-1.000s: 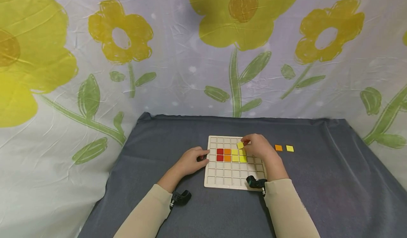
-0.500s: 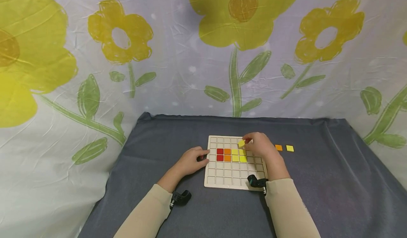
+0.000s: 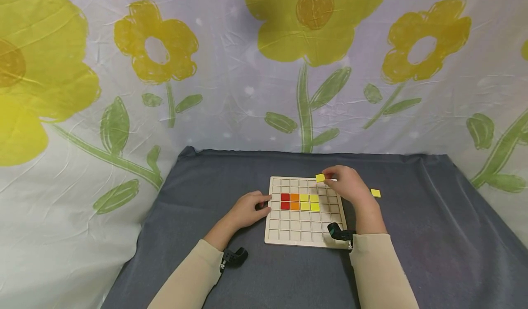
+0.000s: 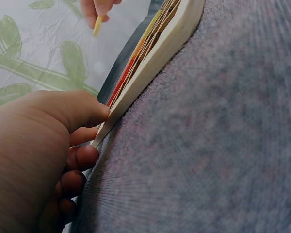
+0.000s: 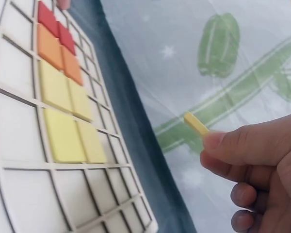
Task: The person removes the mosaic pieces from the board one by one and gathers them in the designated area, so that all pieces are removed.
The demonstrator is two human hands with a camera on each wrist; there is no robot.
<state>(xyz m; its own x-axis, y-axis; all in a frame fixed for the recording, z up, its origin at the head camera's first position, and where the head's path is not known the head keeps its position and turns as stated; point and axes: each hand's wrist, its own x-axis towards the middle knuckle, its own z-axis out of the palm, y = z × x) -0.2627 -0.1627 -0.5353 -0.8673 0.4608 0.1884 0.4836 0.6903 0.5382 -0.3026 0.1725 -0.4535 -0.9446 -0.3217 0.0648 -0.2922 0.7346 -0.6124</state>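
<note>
Grey-clothed table (image 3: 305, 277) carries wooden grid board (image 3: 288, 237); left hand (image 3: 246, 209), thumb and finger apart, touches its left edge, likely steadying it. Right hand (image 3: 349, 185) pinches yellow tile (image 3: 320, 178) by one end near board's far edge, probably keeping its face uncovered.

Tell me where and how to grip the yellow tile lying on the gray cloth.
Come from above and pinch two opposite edges of the yellow tile: it lies flat on the gray cloth, so its underside looks out of reach and straight edges likely hold best.
</note>
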